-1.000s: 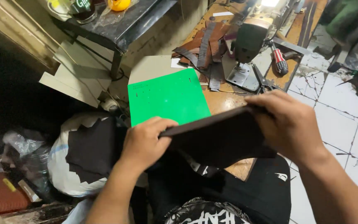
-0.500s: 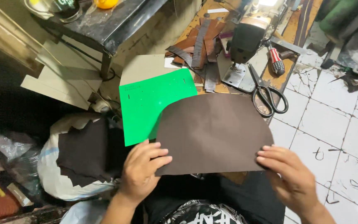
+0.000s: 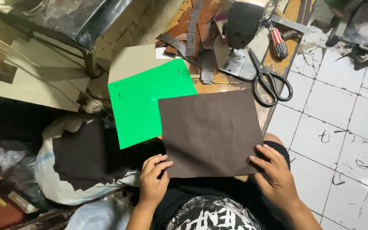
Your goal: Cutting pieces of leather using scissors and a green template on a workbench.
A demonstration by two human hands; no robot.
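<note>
Two bare hands pin one dark brown, roughly square sheet of leather-like material [image 3: 211,134] flat over the near end of the wooden workbench [image 3: 277,64] and the person's lap. The left hand [image 3: 153,181] presses its fingertips on the sheet's corner at 7 o'clock; the right hand [image 3: 275,174] rests spread on the corner at 5 o'clock. Neither hand is clenched: both lie flat on the sheet rather than pinching it. At 10 o'clock of the sheet, partly tucked under it, lies a bright green rectangular plastic sheet [image 3: 143,104]. Black-handled scissors [image 3: 269,81] lie at 1 o'clock, just beside the sheet's far edge. With its near edge overhanging the bench, the sheet could likely slide toward the lap if the fingertip pressure eases, or drag the green sheet askew.
</note>
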